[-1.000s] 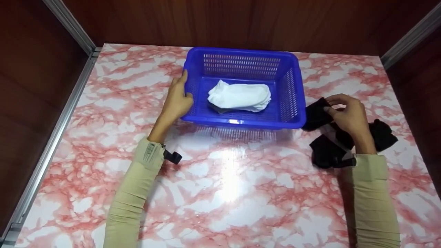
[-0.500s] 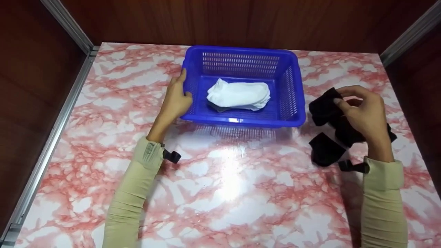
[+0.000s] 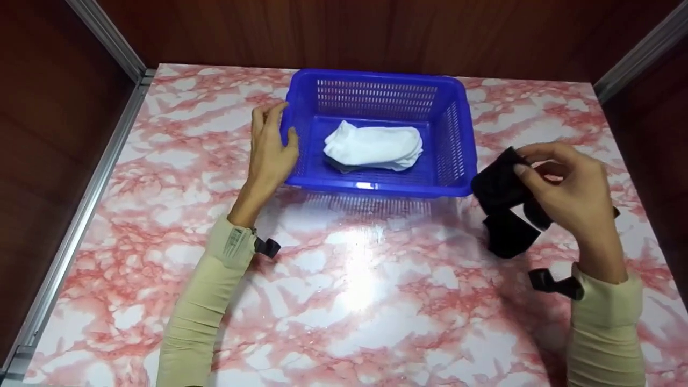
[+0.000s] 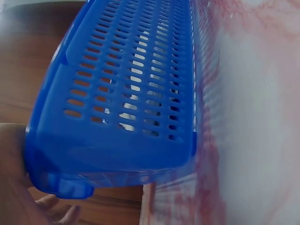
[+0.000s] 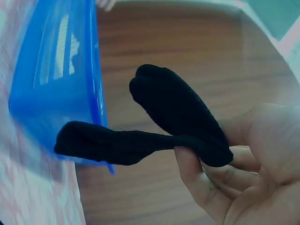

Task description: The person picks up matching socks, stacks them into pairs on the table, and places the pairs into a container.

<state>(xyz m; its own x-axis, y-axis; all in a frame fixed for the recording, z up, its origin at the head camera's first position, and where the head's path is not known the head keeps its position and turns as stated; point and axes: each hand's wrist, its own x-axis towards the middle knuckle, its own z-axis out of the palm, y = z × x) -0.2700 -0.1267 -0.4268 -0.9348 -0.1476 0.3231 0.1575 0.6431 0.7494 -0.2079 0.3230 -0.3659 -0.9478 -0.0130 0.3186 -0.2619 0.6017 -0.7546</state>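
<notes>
A red-and-white marbled tabletop (image 3: 301,312) carries everything here, with a wood-grain panel (image 3: 376,32) rising behind its far edge. Near that edge stands a blue perforated plastic basket (image 3: 376,188), upright with its mouth facing up, so its contents can be seen and reached from above.

At the basket's left side, the person's left hand (image 3: 270,153) rests loosely against the rim, fingers relaxed and thumb over the edge; that light contact would be enough to steady it rather than carry it. The right hand (image 3: 578,199), well apart on the other side, grasps fabric between thumb and fingertips, clear of the tabletop.

Inside the basket, white socks (image 3: 373,146) lie flat in a stack, toes and cuffs aligned, probably to stay tidy; a dark grey layer (image 3: 339,164) shows beneath them.

What the right hand pinches is a black sock (image 3: 500,183), just beside the basket's near right corner. Gripped at its bend, it lets both ends splay freely; whether it is one sock or a folded pair, the dark cloth makes hard to tell. Below it, another black sock (image 3: 509,235) lies on the tabletop.
</notes>
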